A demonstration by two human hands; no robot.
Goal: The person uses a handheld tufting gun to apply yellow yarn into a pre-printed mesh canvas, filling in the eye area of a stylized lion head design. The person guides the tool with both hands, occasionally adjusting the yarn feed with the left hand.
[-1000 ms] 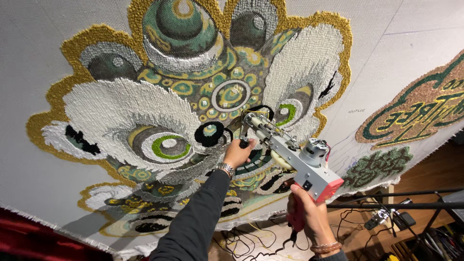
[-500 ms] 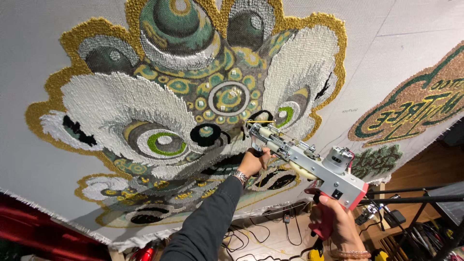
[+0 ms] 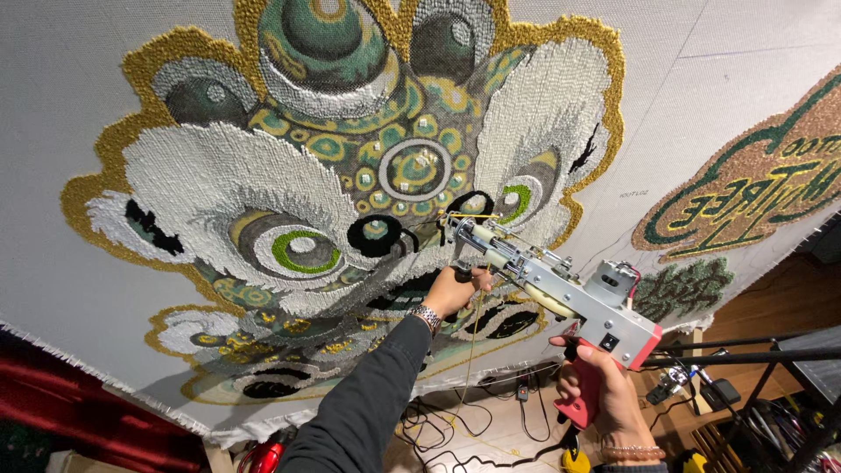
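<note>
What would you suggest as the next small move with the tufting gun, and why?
Probably ease the tufting gun forward until its needle tip meets the cloth. The left hand grips the front handle, the right hand the pink grip, and the tip sits beside the black patch.

A stretched white backing cloth (image 3: 727, 114) fills most of the frame. On it, centre left, sits a tufted lion-head design (image 3: 350, 175); at right edge, a smaller brown and green tufted piece (image 3: 753, 188).
</note>
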